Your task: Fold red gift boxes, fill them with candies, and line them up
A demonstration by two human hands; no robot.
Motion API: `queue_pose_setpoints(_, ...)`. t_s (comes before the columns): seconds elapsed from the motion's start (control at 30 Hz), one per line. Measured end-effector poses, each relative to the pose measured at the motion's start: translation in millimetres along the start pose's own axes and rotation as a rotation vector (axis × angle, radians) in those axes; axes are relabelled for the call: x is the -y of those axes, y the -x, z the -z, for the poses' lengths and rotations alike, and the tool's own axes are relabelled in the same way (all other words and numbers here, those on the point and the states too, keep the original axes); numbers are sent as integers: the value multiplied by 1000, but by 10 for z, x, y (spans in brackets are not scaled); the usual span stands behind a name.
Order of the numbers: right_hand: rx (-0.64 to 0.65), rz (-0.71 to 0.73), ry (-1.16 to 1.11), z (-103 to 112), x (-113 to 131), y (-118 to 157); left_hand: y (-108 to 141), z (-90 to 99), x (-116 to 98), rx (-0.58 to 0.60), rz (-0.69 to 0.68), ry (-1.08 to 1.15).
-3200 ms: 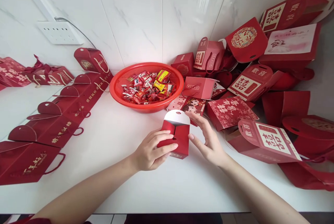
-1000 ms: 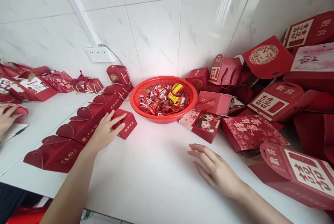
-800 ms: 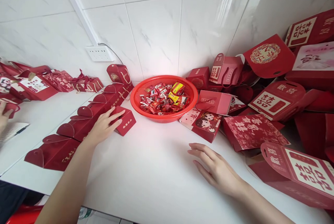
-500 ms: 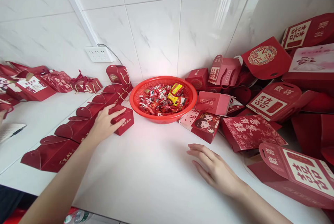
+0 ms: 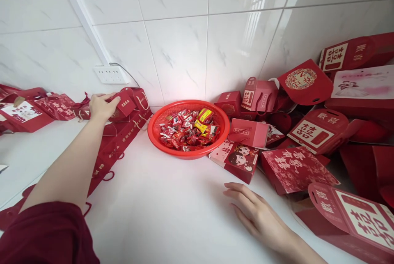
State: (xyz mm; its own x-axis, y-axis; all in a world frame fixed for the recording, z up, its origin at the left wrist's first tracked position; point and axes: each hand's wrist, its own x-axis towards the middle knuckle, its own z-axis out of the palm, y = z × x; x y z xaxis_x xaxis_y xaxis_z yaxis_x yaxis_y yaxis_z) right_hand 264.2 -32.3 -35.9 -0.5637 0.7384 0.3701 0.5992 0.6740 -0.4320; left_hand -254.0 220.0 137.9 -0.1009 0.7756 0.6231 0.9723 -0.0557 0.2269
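Note:
My left hand [image 5: 104, 107] is closed around a small red gift box [image 5: 125, 104], held above the far end of a row of red boxes [image 5: 115, 147] on the left. Part of that box is hidden behind my fingers. My right hand [image 5: 254, 210] hovers over or rests on the white table, holding nothing, its fingers loosely stretched. In the middle, against the wall, stands a red plastic basket [image 5: 150, 126] with wrapped candies [image 5: 184, 126] inside. A flat box with a cartoon couple [image 5: 243, 159] lies between the basket and my right hand.
On the right is a heap of red and pink gift boxes [image 5: 300, 177], stacked loosely. More gift boxes [image 5: 57, 106] stand at the far left. A power socket [image 5: 111, 74] with a cable is mounted on the tiled wall [image 5: 175, 46] behind.
My left hand has lifted the small red box off the table and carried it left and back, over the row. My right hand has barely moved. The view has tilted slightly up.

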Motion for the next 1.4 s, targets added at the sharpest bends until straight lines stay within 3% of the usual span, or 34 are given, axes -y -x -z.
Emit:
queue_pose_setpoints(0.1, 14, -20, -11, -14, -41, -13, 24, -138, 30, -38, 114, 26)
queue_pose_setpoints(0.23, 47, -42, -37, -40, -92, -28, 58, -205, -39, -70, 120, 49)
queue_pose_setpoints(0.53, 90, -70, -80, -52, -96, -31, -14, -89, -108, -256, 23, 26)
queue_pose_setpoints(0.63, 117, -84, -100, -68, -106, -23, -22, -126, -22, -197, 13, 23)
queue_pose_setpoints(0.93, 196, -139, -153, -75, -104, -13, -7, -494, 331, 58, 67, 11)
queue_pose_setpoints(1.1, 198, -139, -164, -76, -99, -25, -60, -504, 375, 99, 31, 4)
queue_pose_setpoints(1.4, 186, -130, -173, -85, -108, -10, -54, -514, 470, 72, 34, 10)
